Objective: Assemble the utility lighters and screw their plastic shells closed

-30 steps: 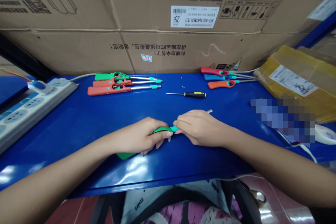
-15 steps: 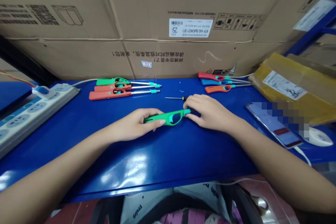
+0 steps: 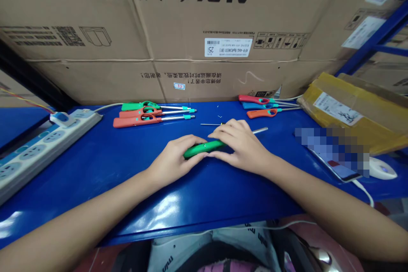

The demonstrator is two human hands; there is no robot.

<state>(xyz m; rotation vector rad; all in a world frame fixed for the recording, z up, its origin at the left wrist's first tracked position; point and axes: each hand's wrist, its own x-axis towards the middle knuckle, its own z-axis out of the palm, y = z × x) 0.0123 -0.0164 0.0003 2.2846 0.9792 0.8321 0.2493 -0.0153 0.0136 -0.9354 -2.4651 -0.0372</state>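
Observation:
A green long-necked lighter lies across both my hands over the blue table. My left hand is closed round its handle end, thumb in front and fingers behind. My right hand grips it farther along, and the metal tube sticks out past the knuckles to the right. Just behind my right hand is a thin screwdriver, its handle mostly hidden by the fingers. Several more lighters rest at the back: a green one and red ones on the left.
Red, blue and orange lighters lie back right beside a yellow-taped parcel. A phone with a cable and a white mouse-like device are at right. A power strip runs along the left. A large carton stands behind.
The lighter has been rolled so its narrow edge faces me. My right hand has moved from the neck onto the body, and both hands are closer together. The view has tilted up slightly.

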